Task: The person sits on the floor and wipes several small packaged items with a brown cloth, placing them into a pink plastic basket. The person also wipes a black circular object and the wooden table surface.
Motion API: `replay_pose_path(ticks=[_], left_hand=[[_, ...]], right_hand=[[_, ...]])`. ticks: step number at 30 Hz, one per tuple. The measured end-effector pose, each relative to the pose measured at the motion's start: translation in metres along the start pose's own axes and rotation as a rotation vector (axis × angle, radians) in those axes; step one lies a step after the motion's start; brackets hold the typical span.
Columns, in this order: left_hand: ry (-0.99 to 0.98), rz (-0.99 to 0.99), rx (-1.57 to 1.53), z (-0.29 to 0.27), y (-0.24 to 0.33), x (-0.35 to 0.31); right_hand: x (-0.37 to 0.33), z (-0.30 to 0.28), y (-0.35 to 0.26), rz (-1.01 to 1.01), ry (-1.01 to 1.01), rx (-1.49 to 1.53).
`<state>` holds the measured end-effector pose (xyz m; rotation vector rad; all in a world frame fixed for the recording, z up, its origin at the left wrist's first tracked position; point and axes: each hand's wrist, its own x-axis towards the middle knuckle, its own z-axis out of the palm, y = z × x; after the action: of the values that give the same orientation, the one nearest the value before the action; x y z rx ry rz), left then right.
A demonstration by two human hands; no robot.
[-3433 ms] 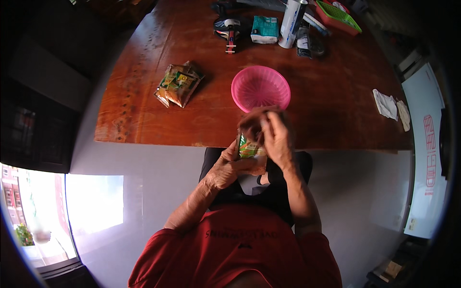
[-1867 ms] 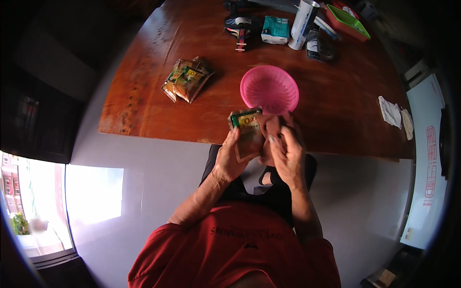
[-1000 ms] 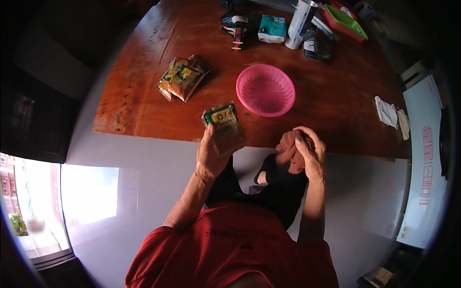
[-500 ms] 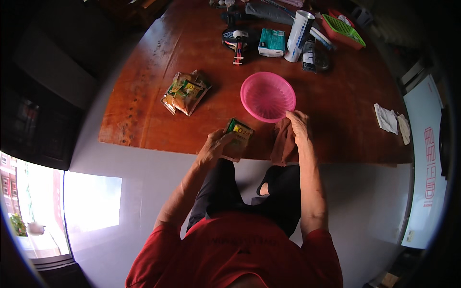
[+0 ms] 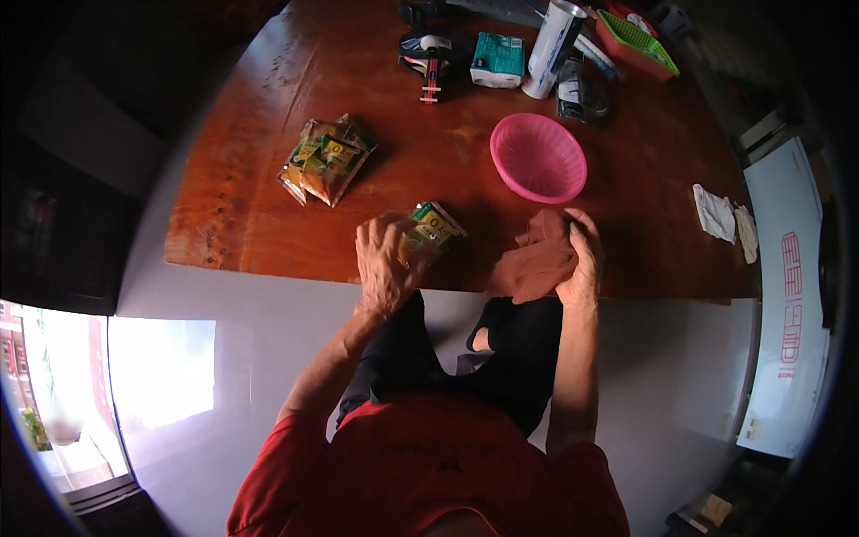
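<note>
My right hand (image 5: 583, 264) grips a crumpled brown cloth (image 5: 535, 259) at the table's near edge. Beside a small clear packet with a green and yellow label (image 5: 431, 227), my left hand (image 5: 386, 259) has its fingers apart and slightly bent. It overlaps the packet's left side; whether it touches the packet is hard to tell. Beyond the cloth sits a round pink plastic bowl (image 5: 539, 159) with ribbed walls, apart from both hands. Farther left lies a pile of several similar packets (image 5: 327, 161).
Toward the far side of the wooden table (image 5: 429, 161) stand a teal pack (image 5: 498, 61), a tall white cylinder (image 5: 554, 49), a dark strapped item (image 5: 430, 58) and a green basket (image 5: 640, 40). White cloth (image 5: 714, 213) lies near the right edge.
The right hand has let go of the bowl's rim and taken hold of the cloth, which is now bunched up. The bowl has shifted right. The left hand has loosened from the packet.
</note>
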<state>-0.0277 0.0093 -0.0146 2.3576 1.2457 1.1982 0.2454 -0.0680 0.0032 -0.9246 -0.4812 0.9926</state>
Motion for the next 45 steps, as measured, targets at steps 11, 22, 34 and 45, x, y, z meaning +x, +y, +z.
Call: replay_pose_path(ticks=[11, 22, 34, 45], left_hand=[[-0.030, 0.092, 0.004, 0.018, -0.011, -0.033], [0.009, 0.114, 0.068, 0.016, -0.013, -0.042], [0.159, 0.065, -0.005, 0.025, -0.017, -0.062], [0.218, 0.026, -0.072, 0.026, -0.019, -0.068]], right_hand=[[-0.036, 0.021, 0.024, -0.640, -0.382, -1.600], [0.009, 0.023, 0.050, -0.368, -0.037, -0.788], [0.016, 0.109, 0.086, -0.758, -0.776, -1.369], [0.002, 0.142, 0.083, -0.688, -0.953, -1.226]])
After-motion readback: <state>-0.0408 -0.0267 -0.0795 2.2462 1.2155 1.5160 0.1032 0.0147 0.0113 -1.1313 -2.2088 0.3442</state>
